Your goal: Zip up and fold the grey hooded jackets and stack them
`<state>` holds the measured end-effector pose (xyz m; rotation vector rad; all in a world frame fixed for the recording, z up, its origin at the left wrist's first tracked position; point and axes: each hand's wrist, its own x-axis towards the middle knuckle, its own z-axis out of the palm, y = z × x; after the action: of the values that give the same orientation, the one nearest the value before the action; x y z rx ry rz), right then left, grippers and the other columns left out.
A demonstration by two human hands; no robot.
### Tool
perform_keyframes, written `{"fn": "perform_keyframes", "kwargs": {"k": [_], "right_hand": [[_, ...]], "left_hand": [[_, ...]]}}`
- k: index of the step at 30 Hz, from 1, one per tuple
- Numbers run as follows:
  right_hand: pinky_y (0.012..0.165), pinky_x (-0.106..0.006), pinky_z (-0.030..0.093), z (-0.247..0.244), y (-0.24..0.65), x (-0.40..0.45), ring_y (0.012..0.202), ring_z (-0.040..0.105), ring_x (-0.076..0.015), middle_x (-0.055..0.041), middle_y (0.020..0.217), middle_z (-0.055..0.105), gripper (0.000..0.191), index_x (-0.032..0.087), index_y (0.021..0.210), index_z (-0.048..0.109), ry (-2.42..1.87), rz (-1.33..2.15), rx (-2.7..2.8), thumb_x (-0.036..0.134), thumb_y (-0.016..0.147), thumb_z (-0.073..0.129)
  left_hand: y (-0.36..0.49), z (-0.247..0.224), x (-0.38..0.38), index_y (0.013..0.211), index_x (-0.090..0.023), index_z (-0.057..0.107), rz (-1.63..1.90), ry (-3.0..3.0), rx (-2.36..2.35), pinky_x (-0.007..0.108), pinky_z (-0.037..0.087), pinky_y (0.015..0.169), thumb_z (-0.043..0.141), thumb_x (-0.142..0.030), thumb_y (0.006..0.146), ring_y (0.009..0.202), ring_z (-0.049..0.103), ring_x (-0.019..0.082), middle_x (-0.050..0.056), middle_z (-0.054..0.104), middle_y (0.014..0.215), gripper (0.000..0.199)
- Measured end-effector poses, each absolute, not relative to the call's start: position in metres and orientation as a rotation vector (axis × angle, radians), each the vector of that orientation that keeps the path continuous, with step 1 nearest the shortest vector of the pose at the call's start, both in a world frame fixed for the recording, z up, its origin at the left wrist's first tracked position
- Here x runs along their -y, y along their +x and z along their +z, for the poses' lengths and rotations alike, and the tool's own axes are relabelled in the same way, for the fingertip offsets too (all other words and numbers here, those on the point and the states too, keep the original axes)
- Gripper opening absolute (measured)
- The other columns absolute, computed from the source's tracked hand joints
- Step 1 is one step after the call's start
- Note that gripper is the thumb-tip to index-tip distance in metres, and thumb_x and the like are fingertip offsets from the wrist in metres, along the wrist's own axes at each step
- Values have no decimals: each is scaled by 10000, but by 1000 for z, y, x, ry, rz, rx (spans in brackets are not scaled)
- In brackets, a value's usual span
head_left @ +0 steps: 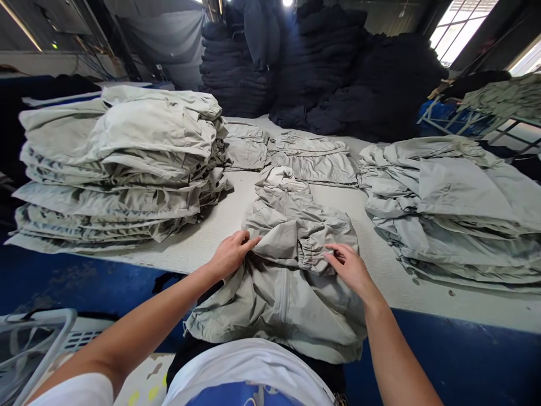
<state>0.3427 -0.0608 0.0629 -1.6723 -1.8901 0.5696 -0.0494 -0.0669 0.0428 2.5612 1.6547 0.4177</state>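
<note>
A light grey jacket (285, 282) lies front up on the table before me, its collar (281, 177) pointing away and its lower part hanging over the near edge. One sleeve is folded across the middle, ending in a gathered elastic cuff (310, 254). My left hand (232, 254) is closed on the jacket at the left side of the folded sleeve, thumb and forefinger pinching the cloth. At the cuff end, my right hand (349, 268) pinches the fabric between thumb and fingers. A zip line (284, 299) runs down the jacket's front.
A tall stack of grey jackets (122, 169) stands on the left of the white table (190, 248). Another pile (460, 203) sits at the right. Two folded garments lie behind. Dark garment stacks (316, 67) rise at the back. A white basket (38, 349) is low left.
</note>
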Motion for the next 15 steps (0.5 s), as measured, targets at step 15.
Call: {"fn": "perform_keyframes", "kwargs": {"k": [15], "right_hand": [[816, -392, 602, 71, 367, 32, 861, 729, -245, -67, 940, 780, 410, 219, 1066, 728, -1318, 646, 1198, 564, 845, 709]], "left_hand": [[-84, 46, 68, 1501, -305, 617, 441, 2417, -2090, 397, 476, 964, 491, -93, 947, 1087, 586, 285, 116, 617, 1164, 606]]}}
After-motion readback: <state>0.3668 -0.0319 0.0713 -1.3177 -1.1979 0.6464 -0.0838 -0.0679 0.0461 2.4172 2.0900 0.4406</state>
